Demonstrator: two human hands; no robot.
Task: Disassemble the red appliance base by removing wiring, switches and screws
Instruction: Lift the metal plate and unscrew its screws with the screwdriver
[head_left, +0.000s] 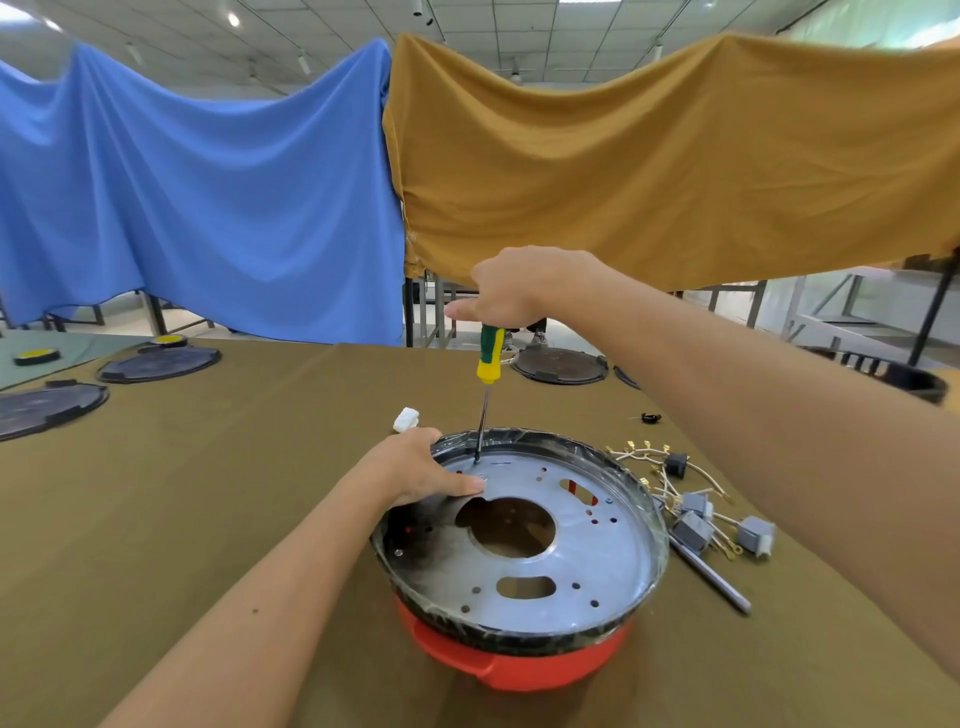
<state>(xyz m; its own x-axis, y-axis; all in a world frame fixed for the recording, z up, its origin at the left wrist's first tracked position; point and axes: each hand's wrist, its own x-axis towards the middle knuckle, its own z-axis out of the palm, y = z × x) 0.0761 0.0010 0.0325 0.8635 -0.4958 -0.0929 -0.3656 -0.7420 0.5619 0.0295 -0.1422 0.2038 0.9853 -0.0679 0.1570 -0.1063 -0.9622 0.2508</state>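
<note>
We are on the screws now. Our right hand (511, 291) grips the screwdriver (487, 384), tip down on the metal plate (582, 566) inside the red appliance base (519, 665), which sits on the table (208, 493). Our left hand (415, 467) rests flat on its rim. Next we likely turn and lift.

The appliance base (519, 551) is set on the table (208, 493) in the lower centre of the frame. The left hand (415, 467) is laid on its upper-left rim, and a screwdriver (485, 395) is held upright above that rim by the right hand (506, 291), its tip placed on the metal plate (571, 561) inside the base. A tangle of wiring with switches (696, 499) is spread on the table just right of the base, with a pen-like rod (711, 577) below it. A small lump (405, 419) is found just behind the left hand. Round lids (156, 364) are lined along the left edge, another (560, 365) behind the screwdriver. Hung cloths (623, 171) are stretched across the upper half.
</note>
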